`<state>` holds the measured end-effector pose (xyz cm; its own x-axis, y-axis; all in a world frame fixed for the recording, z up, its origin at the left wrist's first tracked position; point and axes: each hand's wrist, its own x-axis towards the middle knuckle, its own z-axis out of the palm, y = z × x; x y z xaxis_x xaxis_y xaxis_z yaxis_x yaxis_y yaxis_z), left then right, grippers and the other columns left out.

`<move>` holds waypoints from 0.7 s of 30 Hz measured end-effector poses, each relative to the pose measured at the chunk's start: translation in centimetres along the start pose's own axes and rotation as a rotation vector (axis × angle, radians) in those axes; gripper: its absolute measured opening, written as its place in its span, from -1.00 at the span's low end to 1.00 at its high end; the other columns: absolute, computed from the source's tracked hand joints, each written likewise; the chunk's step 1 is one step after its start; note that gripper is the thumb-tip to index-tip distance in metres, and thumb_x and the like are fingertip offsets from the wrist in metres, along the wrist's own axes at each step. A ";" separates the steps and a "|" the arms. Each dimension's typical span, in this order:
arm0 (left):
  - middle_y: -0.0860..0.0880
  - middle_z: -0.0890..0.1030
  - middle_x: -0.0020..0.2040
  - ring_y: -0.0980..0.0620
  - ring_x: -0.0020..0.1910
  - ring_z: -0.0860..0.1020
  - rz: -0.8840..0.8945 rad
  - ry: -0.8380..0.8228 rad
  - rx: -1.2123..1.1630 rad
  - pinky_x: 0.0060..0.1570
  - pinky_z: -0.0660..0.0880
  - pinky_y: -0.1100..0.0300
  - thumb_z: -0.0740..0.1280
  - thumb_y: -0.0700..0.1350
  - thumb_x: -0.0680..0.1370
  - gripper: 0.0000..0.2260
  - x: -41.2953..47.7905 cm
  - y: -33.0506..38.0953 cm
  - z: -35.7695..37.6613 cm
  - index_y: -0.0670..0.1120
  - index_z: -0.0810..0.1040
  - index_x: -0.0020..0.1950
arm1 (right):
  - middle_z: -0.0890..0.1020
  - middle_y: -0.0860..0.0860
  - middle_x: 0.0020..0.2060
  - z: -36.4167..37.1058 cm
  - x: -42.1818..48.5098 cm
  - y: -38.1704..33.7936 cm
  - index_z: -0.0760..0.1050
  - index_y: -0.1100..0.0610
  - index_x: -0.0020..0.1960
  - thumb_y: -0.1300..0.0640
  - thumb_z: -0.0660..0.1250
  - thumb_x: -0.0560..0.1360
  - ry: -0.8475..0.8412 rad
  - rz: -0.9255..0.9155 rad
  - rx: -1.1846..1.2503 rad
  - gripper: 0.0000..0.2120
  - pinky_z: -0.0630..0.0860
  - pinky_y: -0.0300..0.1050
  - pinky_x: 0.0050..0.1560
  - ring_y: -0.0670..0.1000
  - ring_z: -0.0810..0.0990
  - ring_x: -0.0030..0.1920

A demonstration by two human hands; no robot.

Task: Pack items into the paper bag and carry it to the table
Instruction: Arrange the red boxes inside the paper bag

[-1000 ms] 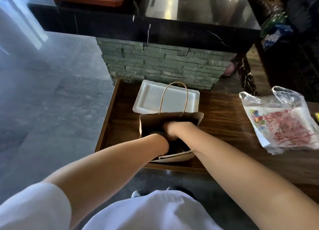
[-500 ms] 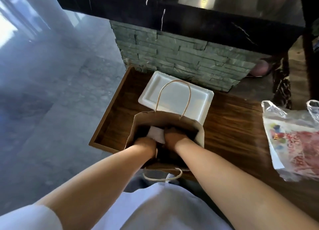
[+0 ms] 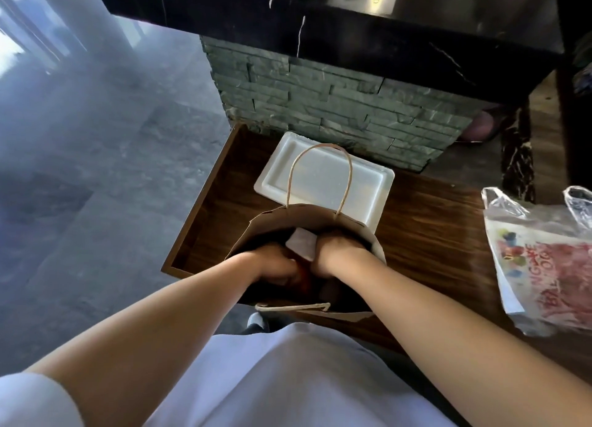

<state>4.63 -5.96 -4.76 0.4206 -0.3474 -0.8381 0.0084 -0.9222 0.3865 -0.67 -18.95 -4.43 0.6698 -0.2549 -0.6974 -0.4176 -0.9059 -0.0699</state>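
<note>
One brown paper bag [image 3: 307, 217] stands open on the wood table [image 3: 426, 234], close to the table's near edge. It has two string handles: one handle [image 3: 318, 177] sticks up at the far side, and the other handle [image 3: 293, 306] hangs down flat at the near side. Two bare hands reach down into the bag. The left hand [image 3: 275, 263] is on the left side inside the bag, and its fingers curl down out of sight, so I cannot tell if it grips anything. The right hand [image 3: 333, 250] is just beside it on the right, also bent down into the bag, and I cannot tell how its fingers are set. One white thing [image 3: 301, 244], maybe paper, pokes up between the two hands and touches the right hand. The rest of the inside of the bag is dark. One white tray [image 3: 323, 177] lies flat on the table right behind the bag, near a wall of gray stone [image 3: 336, 106]. One clear plastic bag [image 3: 544, 260] with red print lies on the table well off to the right. One shoe [image 3: 258, 321] shows on the floor below the table edge.
</note>
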 end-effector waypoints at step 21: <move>-0.17 0.56 -0.26 -0.13 -0.29 0.53 -0.235 -0.206 -0.385 -0.20 0.49 0.13 0.33 -0.17 0.23 -0.93 0.3 -0.3 0.6 -0.15 0.56 -0.33 | 0.55 0.14 0.24 2.2 -0.7 0.6 0.48 0.10 0.32 0.05 0.33 0.47 -0.067 0.091 0.121 -0.57 0.45 0.05 0.20 0.18 0.52 0.22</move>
<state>4.22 -5.92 -5.39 0.1790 -0.2002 -0.9633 0.4327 -0.8633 0.2598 -2.71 -18.63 -5.56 0.5850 -0.3073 -0.7505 -0.5485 -0.8316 -0.0871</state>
